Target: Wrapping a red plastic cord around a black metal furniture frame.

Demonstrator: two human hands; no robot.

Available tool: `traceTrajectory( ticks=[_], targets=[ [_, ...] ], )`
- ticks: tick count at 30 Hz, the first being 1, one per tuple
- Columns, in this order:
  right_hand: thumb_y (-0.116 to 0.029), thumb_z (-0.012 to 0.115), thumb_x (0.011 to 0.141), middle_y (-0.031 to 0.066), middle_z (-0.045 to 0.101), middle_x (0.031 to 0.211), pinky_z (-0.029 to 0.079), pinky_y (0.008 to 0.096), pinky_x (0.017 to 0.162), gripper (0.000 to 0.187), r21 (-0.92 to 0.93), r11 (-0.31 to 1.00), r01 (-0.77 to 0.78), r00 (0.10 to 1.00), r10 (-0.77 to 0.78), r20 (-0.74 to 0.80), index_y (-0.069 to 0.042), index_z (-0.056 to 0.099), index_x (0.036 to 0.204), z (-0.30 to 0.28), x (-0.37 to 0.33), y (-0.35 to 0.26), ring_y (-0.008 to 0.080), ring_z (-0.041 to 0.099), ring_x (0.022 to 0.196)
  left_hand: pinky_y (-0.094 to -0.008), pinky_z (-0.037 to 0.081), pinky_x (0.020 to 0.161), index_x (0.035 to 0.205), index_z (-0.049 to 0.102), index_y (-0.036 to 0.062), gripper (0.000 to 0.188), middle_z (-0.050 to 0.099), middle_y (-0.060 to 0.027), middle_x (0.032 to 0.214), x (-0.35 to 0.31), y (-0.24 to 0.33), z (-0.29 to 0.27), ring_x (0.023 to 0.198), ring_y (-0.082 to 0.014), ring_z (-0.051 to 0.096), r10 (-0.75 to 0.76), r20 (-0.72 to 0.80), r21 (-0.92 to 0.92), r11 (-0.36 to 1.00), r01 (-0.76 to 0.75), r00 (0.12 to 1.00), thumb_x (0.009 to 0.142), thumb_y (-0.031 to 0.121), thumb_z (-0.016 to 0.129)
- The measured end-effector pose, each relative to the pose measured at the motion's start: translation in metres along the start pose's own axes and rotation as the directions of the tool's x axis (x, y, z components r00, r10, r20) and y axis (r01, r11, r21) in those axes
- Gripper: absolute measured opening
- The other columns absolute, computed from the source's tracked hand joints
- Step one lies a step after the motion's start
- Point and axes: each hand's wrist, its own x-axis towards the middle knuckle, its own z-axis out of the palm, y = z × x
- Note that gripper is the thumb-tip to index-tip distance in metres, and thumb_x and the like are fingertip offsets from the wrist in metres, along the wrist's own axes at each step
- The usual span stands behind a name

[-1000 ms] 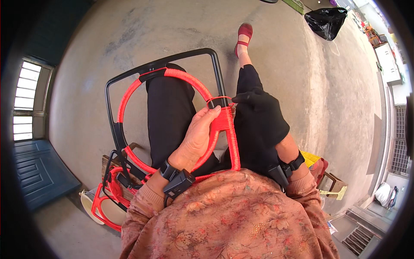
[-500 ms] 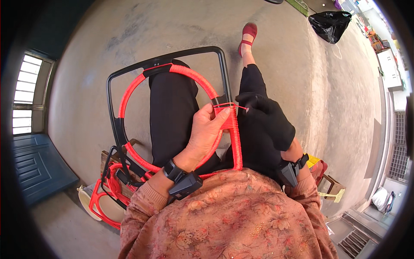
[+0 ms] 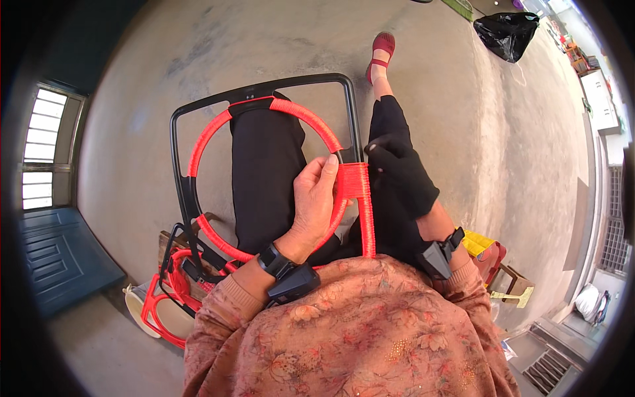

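Across my lap lies a black frame (image 3: pixel 356 116) with rounded corners and an inner ring (image 3: pixel 210 135), much of it wrapped tightly in red cord. A broad block of red cord wrapping (image 3: pixel 354 182) joins the ring to the frame's right bar. My bare left hand (image 3: pixel 316 192) is closed on the ring beside that block, thumb on top and fingers underneath. Just right of the bar is my right hand (image 3: pixel 403 172), in a black glove with its fingers curled in. Whatever it may hold is hidden, and no loose cord shows clearly.
At my left, more red-wrapped frames (image 3: pixel 162 311) rest by a pale bucket (image 3: pixel 135 308). A yellow and red bag (image 3: pixel 483 251) and a wooden piece (image 3: pixel 512 284) lie at my right. Farther off on the concrete floor (image 3: pixel 456 86) is a black plastic bag (image 3: pixel 506 34).
My left thumb has moved off the wrapped block onto the ring's inner edge. The red strand stretched toward my right hand no longer shows. The frame has shifted slightly right.
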Motion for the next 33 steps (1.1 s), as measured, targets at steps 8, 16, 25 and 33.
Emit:
traceTrajectory(
  ticks=[8, 16, 25, 33],
  targets=[
    [-0.02, 0.062, 0.087, 0.0019, 0.059, 0.073, 0.048, 0.025, 0.055, 0.019, -0.258, 0.966, -0.008, 0.982, 0.056, 0.179, 0.0, 0.061, 0.086, -0.007, 0.0, -0.001, 0.01, 0.059, 0.063, -0.0241, 0.051, 0.047, 0.085, 0.055, 0.0027, 0.019, 0.061, -0.0032, 0.071, -0.005, -0.004, -0.006, 0.055, -0.008, 0.058, -0.039, 0.0, 0.034, 0.999, 0.039, 0.999, 0.096, 0.018, 0.055],
    [-0.019, 0.057, 0.09, 0.0028, 0.059, 0.079, 0.047, 0.0242, 0.06, 0.021, -0.274, 0.961, 0.028, 0.963, 0.048, 0.265, 0.001, 0.062, 0.09, -0.01, -0.011, -0.002, 0.0106, 0.056, 0.066, -0.0222, 0.049, 0.048, 0.089, 0.058, 0.0033, 0.021, 0.063, -0.0033, 0.075, 0.005, -0.003, -0.006, 0.057, -0.0098, 0.059, -0.026, 0.116, 0.114, 0.993, 0.013, 0.993, 0.097, 0.021, 0.052],
    [-0.016, 0.053, 0.093, 0.0016, 0.058, 0.081, 0.043, 0.0209, 0.063, 0.02, 0.331, 0.941, 0.071, 0.988, -0.111, 0.104, 0.0, 0.061, 0.101, -0.019, -0.013, 0.026, 0.0069, 0.052, 0.071, -0.02, 0.041, 0.037, 0.093, 0.062, -0.0022, 0.022, 0.068, -0.0115, 0.078, 0.014, 0.023, 0.012, 0.059, -0.0147, 0.065, -0.263, 0.138, 0.217, 0.949, 0.23, 0.955, 0.09, 0.019, 0.061],
    [-0.016, 0.047, 0.095, -0.0026, 0.047, 0.069, 0.036, 0.0188, 0.053, 0.011, 0.348, 0.925, 0.152, 0.987, -0.163, 0.004, -0.009, 0.051, 0.088, 0.012, -0.014, 0.002, 0.0052, 0.043, 0.057, -0.0201, 0.034, 0.035, 0.088, 0.062, 0.0009, 0.02, 0.065, -0.0085, 0.07, 0.011, 0.013, 0.011, 0.049, -0.0084, 0.055, -0.235, 0.124, 0.31, 0.932, 0.187, 0.964, 0.088, 0.021, 0.063]
  ],
)
